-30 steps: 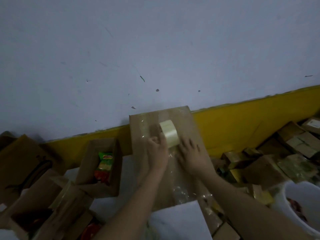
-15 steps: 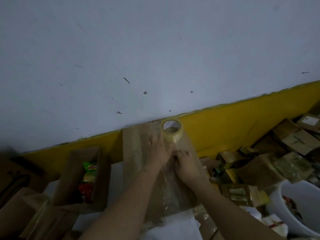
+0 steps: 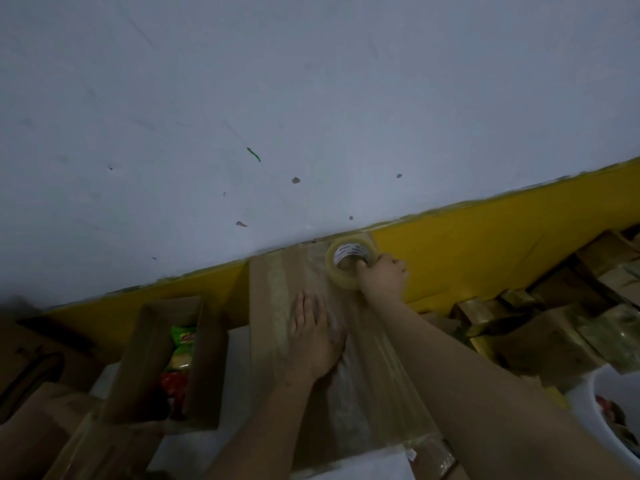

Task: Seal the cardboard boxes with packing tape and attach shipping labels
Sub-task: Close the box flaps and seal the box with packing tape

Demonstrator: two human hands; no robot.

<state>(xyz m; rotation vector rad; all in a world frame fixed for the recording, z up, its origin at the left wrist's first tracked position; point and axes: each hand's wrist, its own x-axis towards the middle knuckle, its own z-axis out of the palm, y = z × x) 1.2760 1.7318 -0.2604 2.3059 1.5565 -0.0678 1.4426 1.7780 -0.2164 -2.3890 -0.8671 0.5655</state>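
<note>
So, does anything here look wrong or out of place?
The cardboard box under the left hand has wrinkled, uneven tape. The right hand holds the tape roll at its far edge. Nothing looks spilled.

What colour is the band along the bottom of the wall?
The painted band is yellow, under a pale grey-white wall; head view.

Dim, bluish, grainy view; soft focus throughout; edges bowed by wide-angle lens.
</note>
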